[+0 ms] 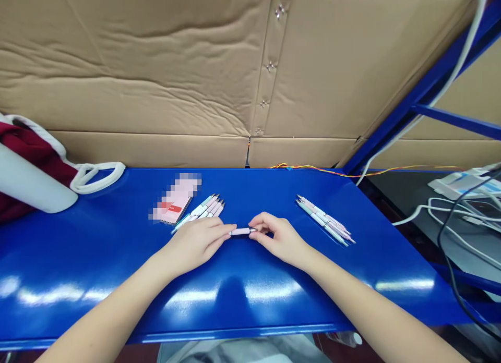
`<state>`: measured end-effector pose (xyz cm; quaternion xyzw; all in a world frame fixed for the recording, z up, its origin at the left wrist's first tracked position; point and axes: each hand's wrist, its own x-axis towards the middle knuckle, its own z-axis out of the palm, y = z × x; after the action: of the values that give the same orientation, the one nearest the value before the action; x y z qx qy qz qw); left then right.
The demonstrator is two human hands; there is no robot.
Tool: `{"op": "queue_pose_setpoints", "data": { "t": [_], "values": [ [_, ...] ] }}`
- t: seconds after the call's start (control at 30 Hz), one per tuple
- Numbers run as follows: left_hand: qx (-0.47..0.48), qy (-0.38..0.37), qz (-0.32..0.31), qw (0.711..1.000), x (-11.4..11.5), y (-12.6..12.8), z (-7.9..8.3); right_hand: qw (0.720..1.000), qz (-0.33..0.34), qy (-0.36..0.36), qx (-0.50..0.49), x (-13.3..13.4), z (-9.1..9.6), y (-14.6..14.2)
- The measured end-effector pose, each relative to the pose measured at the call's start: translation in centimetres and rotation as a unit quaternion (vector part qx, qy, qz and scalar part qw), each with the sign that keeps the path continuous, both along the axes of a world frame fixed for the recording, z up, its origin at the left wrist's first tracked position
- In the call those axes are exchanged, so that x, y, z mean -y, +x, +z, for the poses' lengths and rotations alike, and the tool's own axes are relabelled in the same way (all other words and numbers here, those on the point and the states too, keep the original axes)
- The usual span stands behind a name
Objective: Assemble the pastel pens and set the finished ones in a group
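Between my two hands, just above the blue table, a pale pink pen lies sideways with its tip to the right. The fingers of my left hand are closed on its rear part, which they hide. At the tip end, my right hand pinches the pen between thumb and fingers. Behind my left hand rests a fanned group of pastel pens, partly covered by that hand. Off to the right of my right hand, a second bunch of pens lies slantwise, tips toward the back.
A pink phone-like flat item, partly pixelated, lies at the back left of the table. A white cylinder and dark red cloth with white straps stand far left. Brown cardboard walls the back; cables hang at right.
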<state>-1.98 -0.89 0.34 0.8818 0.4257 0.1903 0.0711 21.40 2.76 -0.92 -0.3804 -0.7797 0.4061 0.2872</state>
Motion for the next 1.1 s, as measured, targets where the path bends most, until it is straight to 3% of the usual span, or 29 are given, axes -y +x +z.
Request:
{"op": "queue_pose_setpoints", "data": {
  "t": [0.47,0.73,0.93,1.1],
  "values": [
    [-0.004,0.031,-0.009,0.999,0.08,0.03,-0.21,0.995,0.017,-0.095,0.002,0.01,0.33,-0.24],
    [0.002,0.026,-0.007,1.0,0.06,0.12,-0.04,0.982,0.019,-0.173,-0.078,0.04,0.68,-0.02],
    [0.007,0.012,-0.009,1.0,0.1,0.2,-0.23,0.996,0.033,-0.077,0.027,-0.1,0.44,0.33],
    [0.005,0.002,-0.002,1.0,0.16,0.19,-0.16,0.997,0.058,0.009,0.059,-0.12,0.5,0.67]
  ]
}}
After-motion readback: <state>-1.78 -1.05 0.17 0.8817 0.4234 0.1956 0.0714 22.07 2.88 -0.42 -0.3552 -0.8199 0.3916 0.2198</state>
